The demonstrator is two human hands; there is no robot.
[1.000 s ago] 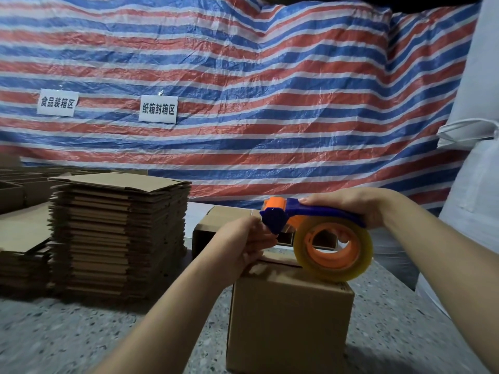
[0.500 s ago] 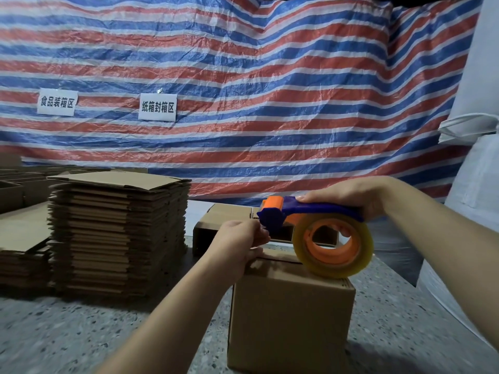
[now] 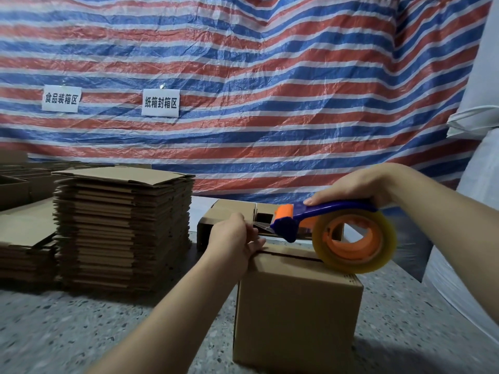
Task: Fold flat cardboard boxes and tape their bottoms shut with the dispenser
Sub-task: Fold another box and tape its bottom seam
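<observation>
Both hands busy: right hand (image 3: 356,186) curled round the tape dispenser (image 3: 334,230) above the cardboard box (image 3: 297,300), left hand (image 3: 232,238) pinching the tape end (image 3: 263,227) at its top.

Ahead of me a striped tarp (image 3: 270,76) in red, white and blue hangs as the back wall, creased and sagging in shallow folds. I see two white paper signs pinned to it, the left sign (image 3: 61,98) and the right sign (image 3: 160,102), each printed with black Chinese characters. Below lies a speckled grey stone floor (image 3: 67,327). On my right a white sack (image 3: 483,198) stands against the tarp. The light is dim and even, and I cannot see its source.
</observation>
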